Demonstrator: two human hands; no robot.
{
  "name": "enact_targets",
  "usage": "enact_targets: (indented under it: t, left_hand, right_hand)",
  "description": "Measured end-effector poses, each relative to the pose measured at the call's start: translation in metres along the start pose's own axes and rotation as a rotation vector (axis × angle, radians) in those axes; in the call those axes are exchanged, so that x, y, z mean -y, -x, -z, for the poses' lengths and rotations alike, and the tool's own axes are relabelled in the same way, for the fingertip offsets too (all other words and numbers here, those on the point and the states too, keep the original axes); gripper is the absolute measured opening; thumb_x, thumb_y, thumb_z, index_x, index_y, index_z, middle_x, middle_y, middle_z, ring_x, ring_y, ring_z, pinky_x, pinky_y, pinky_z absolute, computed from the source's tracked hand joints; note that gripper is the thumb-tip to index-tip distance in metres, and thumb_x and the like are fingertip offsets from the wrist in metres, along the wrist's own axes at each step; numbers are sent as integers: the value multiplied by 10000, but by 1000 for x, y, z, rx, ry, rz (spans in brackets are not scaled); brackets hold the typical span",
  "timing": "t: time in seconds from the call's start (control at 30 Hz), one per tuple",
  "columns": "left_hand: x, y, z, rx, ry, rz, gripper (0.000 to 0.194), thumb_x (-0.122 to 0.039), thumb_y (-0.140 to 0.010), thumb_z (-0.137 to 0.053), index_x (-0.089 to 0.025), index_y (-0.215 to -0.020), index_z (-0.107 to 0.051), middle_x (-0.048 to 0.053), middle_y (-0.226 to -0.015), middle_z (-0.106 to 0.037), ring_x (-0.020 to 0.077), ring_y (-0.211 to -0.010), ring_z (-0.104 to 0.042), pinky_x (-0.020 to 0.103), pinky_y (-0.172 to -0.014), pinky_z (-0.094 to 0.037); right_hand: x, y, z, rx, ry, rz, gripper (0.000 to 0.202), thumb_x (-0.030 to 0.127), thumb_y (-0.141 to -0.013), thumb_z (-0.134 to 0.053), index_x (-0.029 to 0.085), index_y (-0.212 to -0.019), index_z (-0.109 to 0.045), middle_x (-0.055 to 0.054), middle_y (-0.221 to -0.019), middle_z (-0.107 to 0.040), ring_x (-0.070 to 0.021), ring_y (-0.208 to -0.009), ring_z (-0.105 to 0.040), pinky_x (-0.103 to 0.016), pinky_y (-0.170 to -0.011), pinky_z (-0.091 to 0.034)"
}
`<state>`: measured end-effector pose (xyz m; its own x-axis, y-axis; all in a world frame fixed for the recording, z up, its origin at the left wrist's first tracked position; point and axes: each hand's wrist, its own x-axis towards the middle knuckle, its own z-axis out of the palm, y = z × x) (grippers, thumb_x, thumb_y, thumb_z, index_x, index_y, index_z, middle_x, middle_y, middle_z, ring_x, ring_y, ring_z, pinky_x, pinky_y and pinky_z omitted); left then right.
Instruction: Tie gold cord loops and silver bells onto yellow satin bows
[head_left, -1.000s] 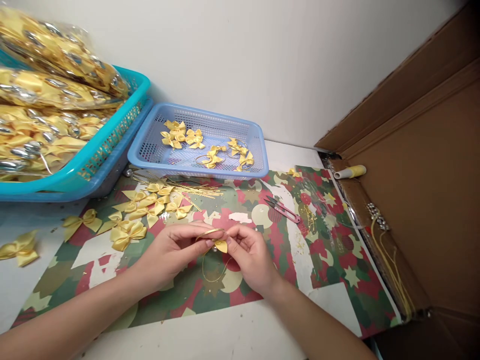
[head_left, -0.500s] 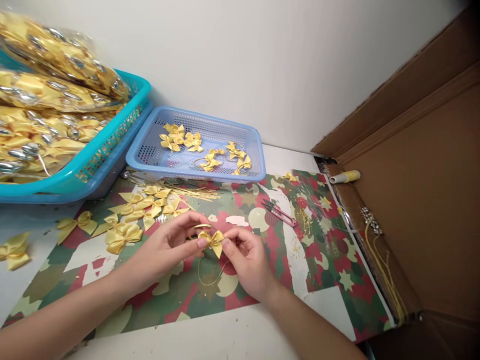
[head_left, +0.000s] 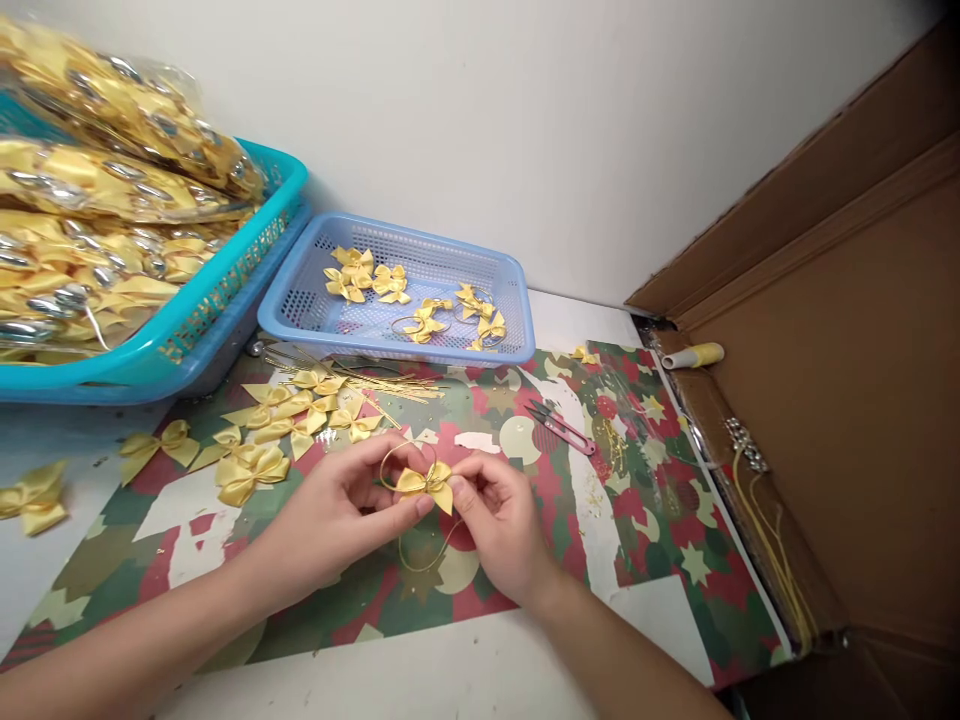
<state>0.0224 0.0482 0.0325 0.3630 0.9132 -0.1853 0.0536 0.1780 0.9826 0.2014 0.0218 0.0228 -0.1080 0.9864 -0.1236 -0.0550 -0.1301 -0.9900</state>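
Between my two hands, above the patterned paper, is a yellow satin bow (head_left: 426, 484) with thin gold cord (head_left: 422, 566) looping above and below it. My left hand (head_left: 369, 492) pinches the bow's left side, its thumb lying along the lower edge. On the right, my right hand (head_left: 499, 520) grips the other side between thumb and fingertips. Several loose yellow bows (head_left: 253, 472) lie left of my left hand. Just beyond them is a bundle of gold cords (head_left: 397, 386). The cord's crossing at the bow's middle is too small to make out.
A blue basket (head_left: 397, 350) holding several bows stands at the back. At left, a turquoise basket (head_left: 202, 305) is heaped with bagged bows. Pink thread snips (head_left: 562, 428) lie right of my hands. A cardboard wall (head_left: 840, 330) borders the right, with a thread cone (head_left: 694, 356) beside it.
My left thumb has shifted right along the bow's lower edge. The upper cord loop now stands more open and upright, and the bow has turned slightly. My right hand stays nearly in place.
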Motion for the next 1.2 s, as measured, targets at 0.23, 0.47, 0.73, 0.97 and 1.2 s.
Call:
enact_targets:
  t: [0.23, 0.47, 0.73, 0.97, 1.2]
  left_hand:
    - [-10, -4, 2, -5, -157, 6, 141, -341, -787, -719, -206, -749, -716, 1, -731, -628, 124, -602, -512, 192, -487, -432]
    - [2, -6, 14, 111, -75, 198, 255, -474, -817, -721, -221, -827, -693, -34, -662, -536, 112, -541, -468, 192, -442, -406]
    - [1, -7, 12, 178, 71, 316, 356, -549, -765, -777, -219, -833, -663, -47, -590, -558, 118, -530, -533, 174, -419, -475]
    - [8, -8, 12, 154, 151, 406, 370, -509, -702, -844, -197, -751, -652, -59, -495, -540, 76, -441, -445, 124, -357, -350]
    - [5, -9, 9, 156, 209, 461, 336, -419, -664, -883, -194, -703, -635, -77, -458, -512, 59, -411, -394, 114, -344, -296]
  right_hand:
    - [0, 1, 1, -14, 139, 29, 161, 309, -876, -585, 186, -786, -635, 16, -691, -506, -119, -581, -427, -269, -537, -338]
    - [-2, 0, 2, -19, 143, 30, 148, 296, -867, -585, 189, -774, -629, 18, -680, -514, -121, -582, -419, -271, -541, -347]
    - [-3, 0, 2, -36, 206, 91, 147, 255, -877, -573, 191, -766, -647, 22, -669, -510, -117, -577, -408, -267, -538, -328]
    - [-3, 1, 2, -19, 224, 118, 135, 229, -870, -579, 190, -755, -637, 33, -639, -496, -110, -563, -399, -256, -531, -331]
    - [-7, 1, 0, -25, 215, 130, 131, 218, -874, -583, 193, -760, -643, 34, -653, -498, -106, -555, -403, -252, -517, -330]
